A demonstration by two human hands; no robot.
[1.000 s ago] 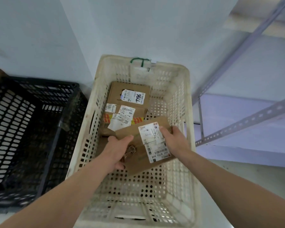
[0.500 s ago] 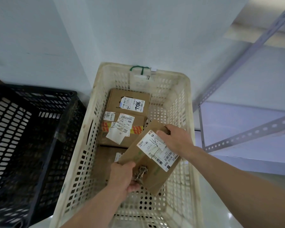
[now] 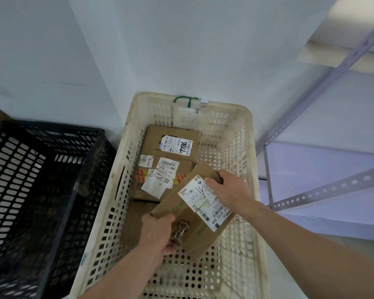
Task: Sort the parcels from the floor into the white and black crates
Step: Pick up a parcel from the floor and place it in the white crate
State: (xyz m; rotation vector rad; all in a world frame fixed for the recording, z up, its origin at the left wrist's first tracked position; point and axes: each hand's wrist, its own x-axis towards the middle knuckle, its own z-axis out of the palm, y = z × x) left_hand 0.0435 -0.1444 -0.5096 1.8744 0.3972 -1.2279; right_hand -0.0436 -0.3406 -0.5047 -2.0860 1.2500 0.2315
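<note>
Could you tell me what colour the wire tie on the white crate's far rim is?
Green; the wire tie shows best in the head view.

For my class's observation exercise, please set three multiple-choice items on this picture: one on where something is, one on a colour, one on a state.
1. Where is the nearest parcel?
A. Above the white crate
B. Flat on the floor
C. On a table

2. What colour is the tie on the white crate's far rim?
A. Red
B. Green
C. Yellow

3. How is the nearest parcel held?
A. By one hand alone
B. By no hand; it lies loose
C. By both hands

Answers:
1 A: the crate's white lattice shows beneath and around it.
2 B: a green loop sits on the far rim.
3 C: the left hand grips its near corner and the right hand grips its far edge.
</note>
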